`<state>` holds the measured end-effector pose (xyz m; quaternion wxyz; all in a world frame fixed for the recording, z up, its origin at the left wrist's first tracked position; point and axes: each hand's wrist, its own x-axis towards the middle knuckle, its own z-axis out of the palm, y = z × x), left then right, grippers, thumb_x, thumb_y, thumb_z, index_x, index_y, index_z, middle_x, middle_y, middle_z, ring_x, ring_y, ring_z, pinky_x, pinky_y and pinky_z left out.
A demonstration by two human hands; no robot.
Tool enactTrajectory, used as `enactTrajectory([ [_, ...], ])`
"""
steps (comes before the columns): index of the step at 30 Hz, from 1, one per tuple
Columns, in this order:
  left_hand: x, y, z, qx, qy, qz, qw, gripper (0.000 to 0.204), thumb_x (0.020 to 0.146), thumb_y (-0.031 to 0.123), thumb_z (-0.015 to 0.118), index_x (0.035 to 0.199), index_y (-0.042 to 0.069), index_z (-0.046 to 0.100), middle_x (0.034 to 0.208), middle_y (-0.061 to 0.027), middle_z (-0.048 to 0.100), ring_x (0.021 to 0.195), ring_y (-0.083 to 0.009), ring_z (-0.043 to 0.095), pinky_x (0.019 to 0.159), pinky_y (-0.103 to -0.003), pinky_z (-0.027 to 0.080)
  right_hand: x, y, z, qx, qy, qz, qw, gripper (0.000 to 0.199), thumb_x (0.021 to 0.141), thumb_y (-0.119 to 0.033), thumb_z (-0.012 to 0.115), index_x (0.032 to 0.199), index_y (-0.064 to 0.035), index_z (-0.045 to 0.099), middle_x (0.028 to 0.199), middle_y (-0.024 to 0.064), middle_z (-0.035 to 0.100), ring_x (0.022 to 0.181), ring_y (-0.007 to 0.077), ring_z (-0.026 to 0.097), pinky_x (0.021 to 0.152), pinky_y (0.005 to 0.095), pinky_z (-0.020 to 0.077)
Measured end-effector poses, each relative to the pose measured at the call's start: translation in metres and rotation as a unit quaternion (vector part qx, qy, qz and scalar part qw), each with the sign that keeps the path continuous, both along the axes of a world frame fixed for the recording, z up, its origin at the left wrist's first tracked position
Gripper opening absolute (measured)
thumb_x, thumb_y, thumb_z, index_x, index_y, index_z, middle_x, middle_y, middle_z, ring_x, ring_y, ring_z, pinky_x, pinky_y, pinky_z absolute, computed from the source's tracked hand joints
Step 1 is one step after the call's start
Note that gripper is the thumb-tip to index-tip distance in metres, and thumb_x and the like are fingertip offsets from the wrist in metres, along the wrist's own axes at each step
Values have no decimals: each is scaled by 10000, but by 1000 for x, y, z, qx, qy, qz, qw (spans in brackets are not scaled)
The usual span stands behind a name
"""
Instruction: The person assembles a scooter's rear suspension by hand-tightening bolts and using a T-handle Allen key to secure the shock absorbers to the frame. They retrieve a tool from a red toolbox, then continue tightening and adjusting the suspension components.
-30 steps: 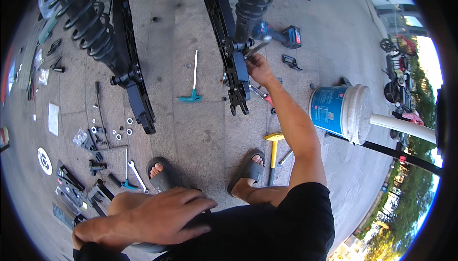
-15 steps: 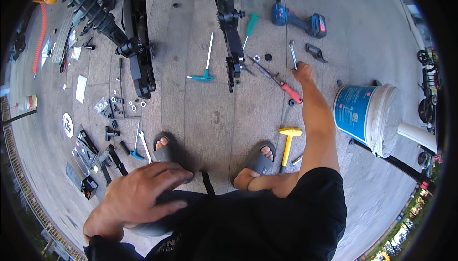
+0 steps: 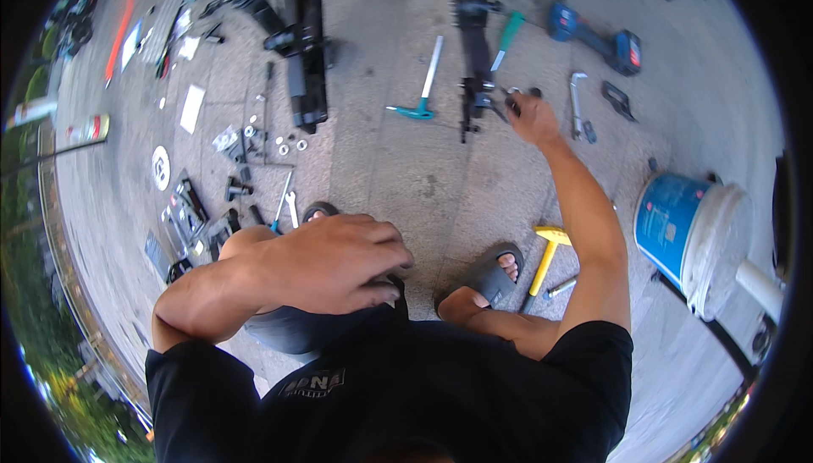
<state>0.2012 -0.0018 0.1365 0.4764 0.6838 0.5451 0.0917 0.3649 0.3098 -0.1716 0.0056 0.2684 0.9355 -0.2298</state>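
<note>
- Let go of the silver wrench [image 3: 577, 99] since the frame half a second earlier, and moved leftward with the right hand [image 3: 535, 120] to the upper right of centre, beside the lower end of the right black strut [image 3: 471, 48].
- Turned the head view as well, setting the tools on the paving farther right in the frame than before.
- Bent the right fingers narrowly inward, close to a slim dark shaft [image 3: 498, 111] just left of the tips; too small and blurred to say whether gripped or merely beside.
- Just above those fingers, a small black round part [image 3: 535, 92].
- Left lying to the right of the right hand, apart from it: the silver wrench, with a small dark piece [image 3: 590, 131] just beside its lower end.
- At lower centre, over the lap, the left hand [image 3: 339, 264], loosely curled with a gap to the thumb; dark strap [image 3: 400, 298] near the fingertips.
- Across the upper centre, a green T-handle tool [image 3: 417, 112] and a green-handled screwdriver [image 3: 508, 40]; at upper right, a blue cordless drill [image 3: 593, 33].
- At lower right, a yellow hammer [image 3: 550, 247] beside the right sandal [image 3: 484, 281]; farther right, a blue-and-white bucket [image 3: 669, 219].
</note>
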Motion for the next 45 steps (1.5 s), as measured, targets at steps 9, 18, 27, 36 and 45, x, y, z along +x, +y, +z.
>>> enactTrajectory([
  [9, 15, -44, 19, 117, 76, 32, 990, 212, 771, 223, 607, 896, 54, 581, 862, -81, 522, 808, -227, 558, 671, -368, 496, -63, -149, -13, 27, 46, 167, 984, 495, 774, -160, 658, 1242, -105, 504, 1285, 127, 459, 1169, 332, 448, 940, 444, 411],
  [18, -64, -103, 13, 252, -49, 291, 921, 304, 810, 250, 649, 1006, 20, 621, 1088, -154, 615, 1003, -313, 613, 784, -367, 518, -121, -170, 1, 56, -118, 127, 983, 653, 777, -177, 653, 1369, -102, 389, 1390, 155, 362, 1280, 349, 330, 1040, 509, 298],
  [27, -117, -297, -244, -145, 96, 755, 632, 337, 783, 310, 656, 924, 4, 666, 871, -189, 671, 863, -324, 649, 783, -394, 506, -103, -205, 14, 17, -47, 178, 983, 606, 741, -166, 671, 1303, -76, 463, 1302, 202, 412, 1204, 400, 381, 998, 505, 337],
  [36, -164, -274, -305, 49, 198, 725, 658, 309, 790, 290, 640, 852, -12, 662, 854, -233, 653, 826, -387, 632, 732, -444, 507, -122, -276, 40, -173, -29, 342, 923, 491, 746, -130, 669, 1206, -39, 522, 1224, 209, 478, 1126, 393, 456, 950, 460, 392],
  [45, -96, -320, -312, -101, 325, 558, 757, 209, 742, 148, 617, 932, 64, 593, 985, -138, 580, 950, -332, 549, 803, -444, 458, -147, -287, 42, -192, -53, 327, 924, 452, 748, -129, 665, 1174, -35, 545, 1169, 187, 525, 1082, 371, 494, 929, 435, 411],
])
